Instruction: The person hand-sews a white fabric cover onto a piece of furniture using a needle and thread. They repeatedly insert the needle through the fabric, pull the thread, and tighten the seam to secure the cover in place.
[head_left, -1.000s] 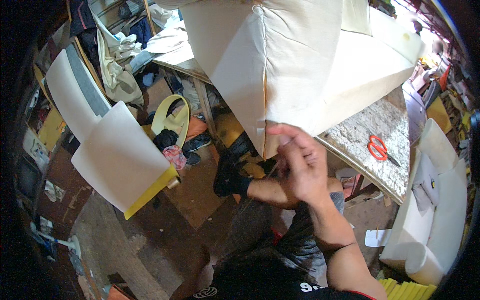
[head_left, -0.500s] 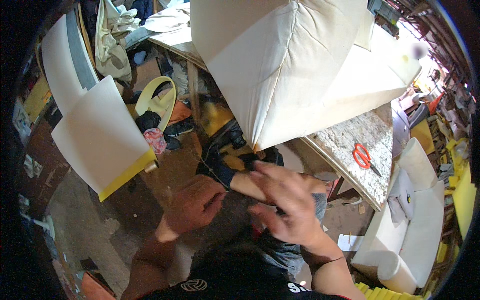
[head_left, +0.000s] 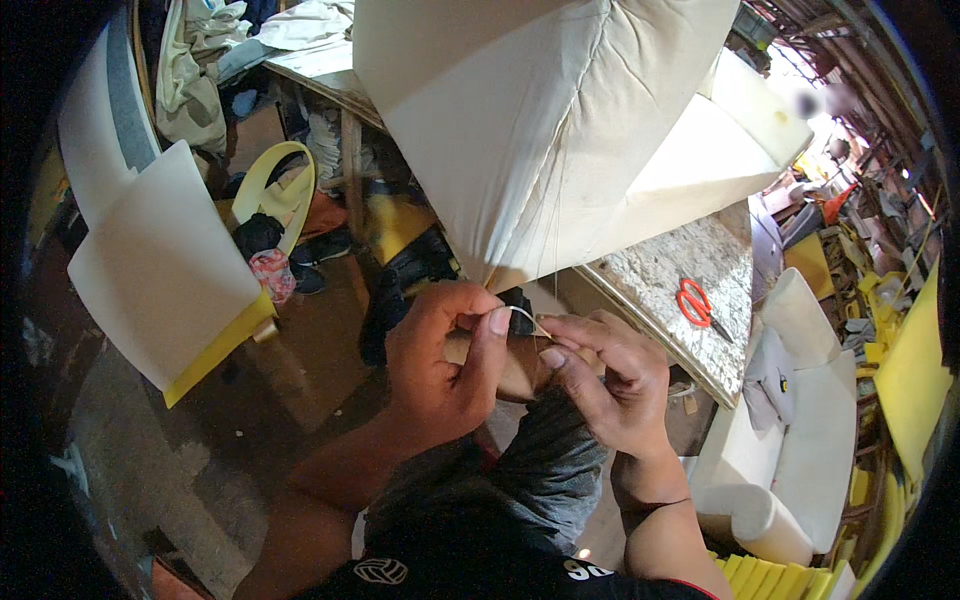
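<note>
A thin curved needle [head_left: 521,313] arcs between my two hands, in front of the lower corner of a big cream upholstered piece [head_left: 500,160]. My left hand [head_left: 450,350] pinches one end of it between thumb and forefinger. At its other end, the thumb and fingers of my right hand [head_left: 610,370] are closed in a pinch, seemingly on fine thread; the exact grip is too small to make out. Fine thread [head_left: 557,220] hangs along the cream fabric toward my right hand. A stitched seam runs down the upholstered piece to its corner.
Red-handled scissors [head_left: 694,303] lie on the worn worktable [head_left: 650,270] at right. Beyond stands a cream sofa [head_left: 800,440]. At left are a white foam-like panel [head_left: 165,270], a yellow ring-shaped piece [head_left: 300,190] and cloth scraps. Yellow foam [head_left: 920,350] fills the far right.
My hands, apart and blurred by motion before, have come together and risen toward the upholstered corner. The needle now shows clearly between them. The whole view has shifted slightly.
</note>
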